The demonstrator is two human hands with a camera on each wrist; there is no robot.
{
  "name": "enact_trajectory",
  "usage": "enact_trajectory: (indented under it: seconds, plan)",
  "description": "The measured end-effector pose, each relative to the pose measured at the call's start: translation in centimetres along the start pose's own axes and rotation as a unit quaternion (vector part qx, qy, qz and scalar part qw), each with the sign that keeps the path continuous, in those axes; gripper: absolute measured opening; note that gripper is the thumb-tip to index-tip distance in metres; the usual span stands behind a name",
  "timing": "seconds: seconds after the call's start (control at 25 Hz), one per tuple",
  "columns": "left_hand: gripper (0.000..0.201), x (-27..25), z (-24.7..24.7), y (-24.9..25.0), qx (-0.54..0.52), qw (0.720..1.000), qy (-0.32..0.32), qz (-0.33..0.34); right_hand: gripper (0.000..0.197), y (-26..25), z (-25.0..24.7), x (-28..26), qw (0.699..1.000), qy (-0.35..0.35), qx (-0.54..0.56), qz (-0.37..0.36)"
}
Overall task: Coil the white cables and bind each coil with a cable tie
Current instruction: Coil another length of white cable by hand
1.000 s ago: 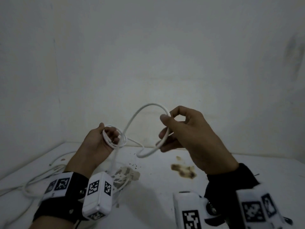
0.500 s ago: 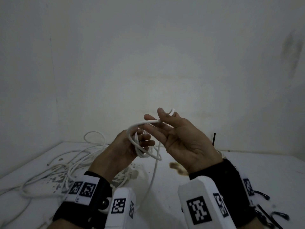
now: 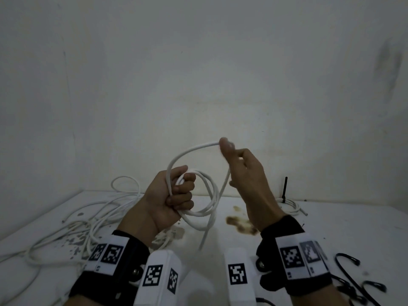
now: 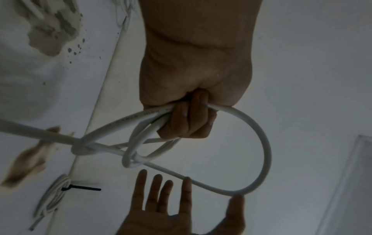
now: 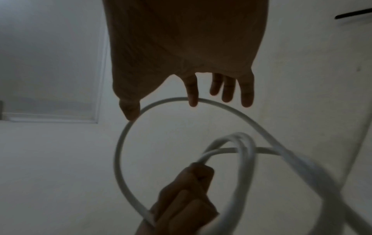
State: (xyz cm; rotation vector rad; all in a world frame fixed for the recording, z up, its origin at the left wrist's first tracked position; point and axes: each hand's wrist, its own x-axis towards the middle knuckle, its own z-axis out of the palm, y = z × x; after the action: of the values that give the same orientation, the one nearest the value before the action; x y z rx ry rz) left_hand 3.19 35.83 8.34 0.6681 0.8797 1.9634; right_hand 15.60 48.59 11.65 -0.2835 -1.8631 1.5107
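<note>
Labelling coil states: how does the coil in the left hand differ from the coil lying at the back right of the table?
The held coil is up in the air, in the grip of the left hand; the far coil lies on the table. The held coil has no tie and a loose loop runs on to the right hand; the far coil is bound with a black cable tie. Both are white cable.

White cable (image 3: pixel 199 196) partly coiled, small loops held upright above table, loose white cables (image 3: pixel 88 219) tangled left, bound coil (image 3: pixel 289 205) far right
</note>
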Motion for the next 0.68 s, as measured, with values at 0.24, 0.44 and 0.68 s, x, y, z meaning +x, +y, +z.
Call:
enact_trajectory:
  seconds: [0.24, 0.44, 0.68]
  plan:
    - [0.024, -0.5, -0.5, 0.6, -0.006, 0.995, -0.081, -0.049, 0.036, 4.4, -1.1, 1.7, 0.977, -0.13, -0.07, 0.152]
    - [0.037, 0.2, -0.2, 0.3, 0.17, 0.96, 0.217, 0.047, 0.055, 1.9, -4.2, 2.6, 0.996, 0.0, -0.031, 0.082]
    - [0.04, -0.7, -3.3, 1.5, 0.207, 0.933, 0.293, 0.023, 0.03, 0.4, -7.8, 2.4, 0.989, 0.042, -0.141, 0.009]
